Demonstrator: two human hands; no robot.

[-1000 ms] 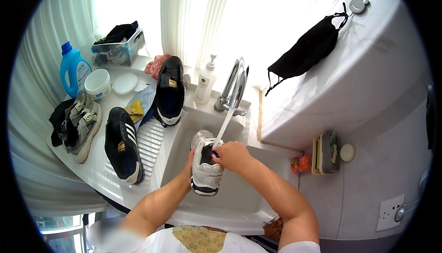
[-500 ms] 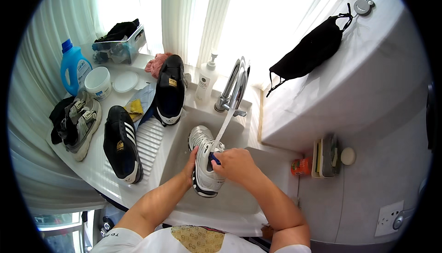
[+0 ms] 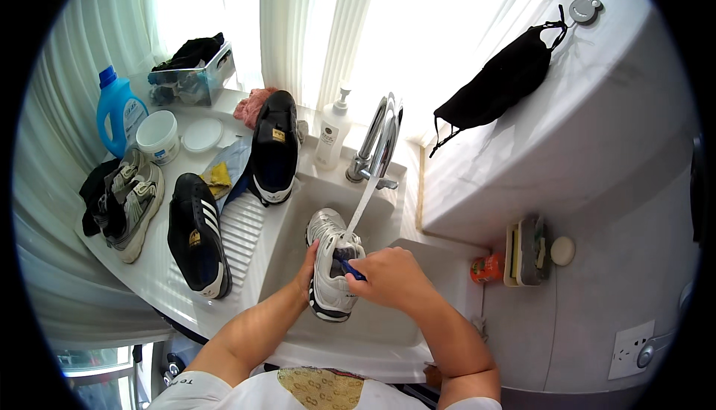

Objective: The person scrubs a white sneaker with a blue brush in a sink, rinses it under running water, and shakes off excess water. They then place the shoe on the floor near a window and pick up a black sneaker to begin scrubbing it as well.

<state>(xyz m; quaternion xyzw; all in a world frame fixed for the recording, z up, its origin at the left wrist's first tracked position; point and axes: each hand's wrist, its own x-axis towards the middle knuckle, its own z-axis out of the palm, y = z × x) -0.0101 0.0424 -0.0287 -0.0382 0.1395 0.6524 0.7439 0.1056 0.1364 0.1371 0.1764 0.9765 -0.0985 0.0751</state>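
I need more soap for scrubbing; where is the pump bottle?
The white pump bottle stands at the back of the sink, just left of the faucet and right of the black shoe.

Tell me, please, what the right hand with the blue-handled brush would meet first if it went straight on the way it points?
Most likely the inside of the white-and-grey sneaker; the right hand points at it.

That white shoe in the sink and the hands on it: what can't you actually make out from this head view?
- Brush head: only a blue handle shows; the right hand covers the rest.
- Left hand: its fingers lie behind the white shoe, so its grip is unclear.
- Shoe's inside: too small and shadowed.
- Sink bottom and drain: hidden by shoe and forearms.
- Bottle label: too small.
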